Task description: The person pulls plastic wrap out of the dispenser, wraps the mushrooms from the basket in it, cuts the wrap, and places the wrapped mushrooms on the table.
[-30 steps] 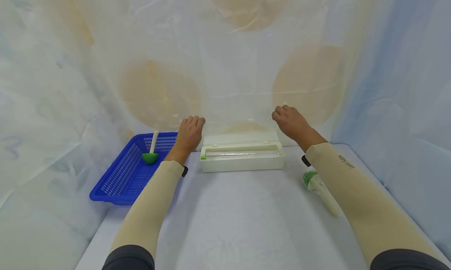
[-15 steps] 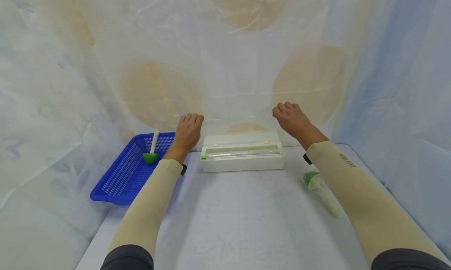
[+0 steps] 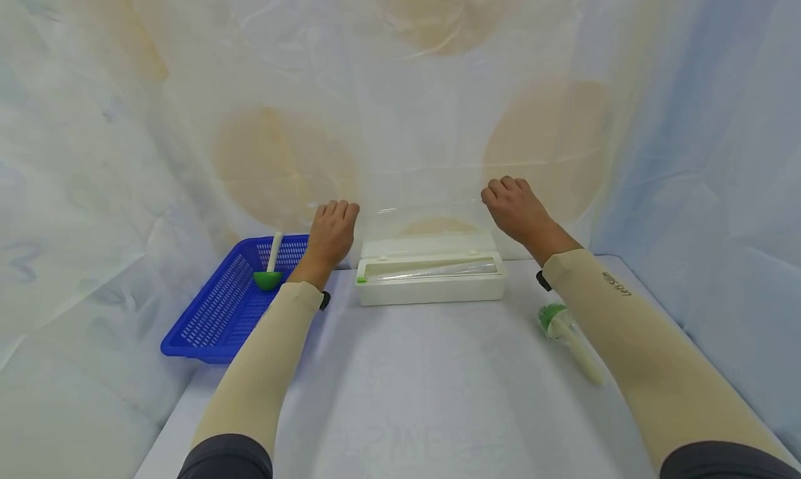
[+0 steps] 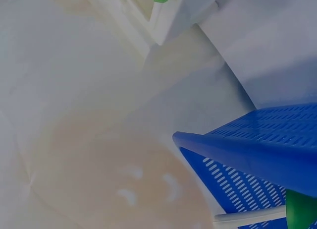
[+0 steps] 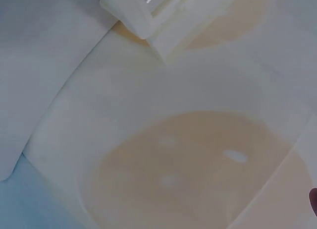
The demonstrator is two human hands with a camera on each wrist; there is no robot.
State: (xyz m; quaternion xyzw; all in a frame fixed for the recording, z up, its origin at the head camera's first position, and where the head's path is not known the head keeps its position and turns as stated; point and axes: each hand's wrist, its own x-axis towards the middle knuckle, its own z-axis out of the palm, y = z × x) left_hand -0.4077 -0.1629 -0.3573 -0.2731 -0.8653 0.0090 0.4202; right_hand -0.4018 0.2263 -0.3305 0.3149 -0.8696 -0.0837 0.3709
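Observation:
Both hands are raised over a white cling film dispenser box (image 3: 432, 291) at the back of the table, its lid tipped back. My left hand (image 3: 333, 230) pinches the left side of a clear sheet of cling film (image 3: 388, 210), with fingers curled. On the other side, my right hand (image 3: 516, 209) pinches the sheet a little higher. The film spans the gap between them above the box and is barely visible but for its glints. Inside the box, the shiny film (image 3: 438, 269) slants up to the right. Only a fingertip (image 5: 314, 201) shows in the right wrist view.
A blue perforated basket (image 3: 206, 329) at the left holds a green ladle (image 3: 268, 280) with a white handle. Under the right forearm lies another green-headed, pale-handled utensil (image 3: 572, 340) in clear film. Plastic sheeting (image 3: 425, 117) hangs behind the table.
My right hand has risen slightly, and my left hand has shifted a little up and left. The film in the box now slants where it lay level.

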